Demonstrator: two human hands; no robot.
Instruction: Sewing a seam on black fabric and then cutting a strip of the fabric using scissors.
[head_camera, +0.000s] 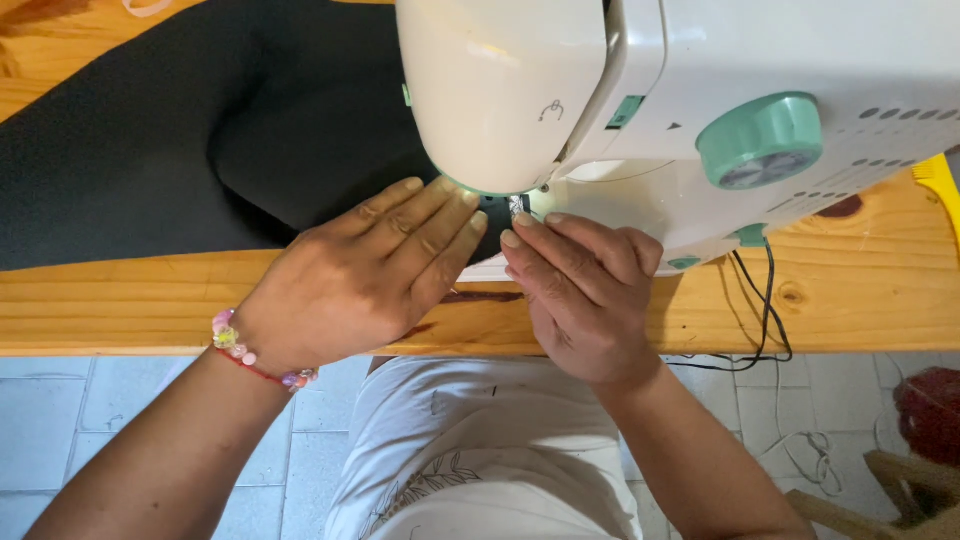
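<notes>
I see left hand (365, 270) flat, fingers spread, pressing black cloth (180, 150) | right hand (585, 295) fingers pinching its edge under sewing machine (640, 90) | cloth likely soft, limp, light; hold flat beside fingertips

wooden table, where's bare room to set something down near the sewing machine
Free: the wooden table strip along the near edge, left of the left hand, below the black fabric; a smaller patch right of the black cables. Crowded: under the sewing machine, where both hands, the right hand included, meet.
</notes>
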